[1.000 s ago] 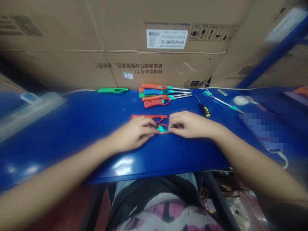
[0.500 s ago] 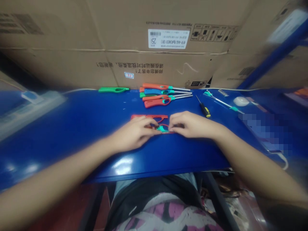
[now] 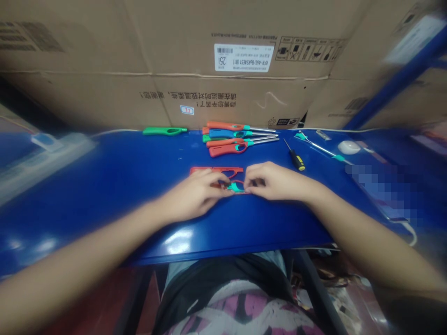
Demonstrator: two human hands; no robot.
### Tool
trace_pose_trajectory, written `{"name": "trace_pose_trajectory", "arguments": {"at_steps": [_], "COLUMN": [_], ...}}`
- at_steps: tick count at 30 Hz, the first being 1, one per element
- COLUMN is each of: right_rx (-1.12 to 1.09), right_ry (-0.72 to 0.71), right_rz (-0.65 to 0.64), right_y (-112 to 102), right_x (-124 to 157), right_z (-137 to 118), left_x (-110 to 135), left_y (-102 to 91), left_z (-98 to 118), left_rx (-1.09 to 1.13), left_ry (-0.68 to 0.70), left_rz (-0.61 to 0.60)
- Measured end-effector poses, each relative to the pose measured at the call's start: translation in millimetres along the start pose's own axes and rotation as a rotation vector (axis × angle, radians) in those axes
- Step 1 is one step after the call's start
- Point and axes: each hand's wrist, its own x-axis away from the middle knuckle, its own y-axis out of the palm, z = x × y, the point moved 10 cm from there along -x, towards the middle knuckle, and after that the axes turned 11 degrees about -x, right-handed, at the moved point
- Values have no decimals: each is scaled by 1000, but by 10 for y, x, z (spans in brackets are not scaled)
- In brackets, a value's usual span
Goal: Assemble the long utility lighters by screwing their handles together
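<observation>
On the blue table lies an opened red lighter casing half [image 3: 238, 182], with a teal trigger piece [image 3: 236, 187] seated in it. My left hand [image 3: 204, 188] is closed over its left part, thumb and fingers at the teal piece. At the right end, the pinched fingers of my right hand [image 3: 263, 181] press on the same casing; any small part between them is hidden. Just behind, a second red casing half [image 3: 216, 170] lies flat, partly covered by my left hand.
Several long-necked lighters [image 3: 228, 149] lie stacked behind my hands, beside a green lighter handle [image 3: 164, 131]. A screwdriver [image 3: 296, 158], a metal lighter tube [image 3: 323, 149] and a white rounded object [image 3: 349, 147] lie to the right. A cardboard sheet [image 3: 104, 56] stands at the back.
My right hand has shifted very slightly left along the casing. The left hand and the other things look unchanged.
</observation>
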Motion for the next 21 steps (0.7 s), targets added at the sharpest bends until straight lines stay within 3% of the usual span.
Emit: {"name": "trace_pose_trajectory", "arguments": {"at_steps": [4,9,14,21], "right_rx": [-30,89,228,216], "right_ry": [-11,-126,-122,-47], "right_rz": [15,225,139,209], "right_y": [13,-115,-8,-175], "right_x": [-14,-49,-96,-74], "right_z": [32,71,214,310], "left_x": [10,10,2,-1], "left_y": [15,19,43,9], "left_z": [-3,1,4,12], "left_rx": [-1,29,15,1], "left_ry": [4,4,0,17], "left_rz": [2,24,11,32]}}
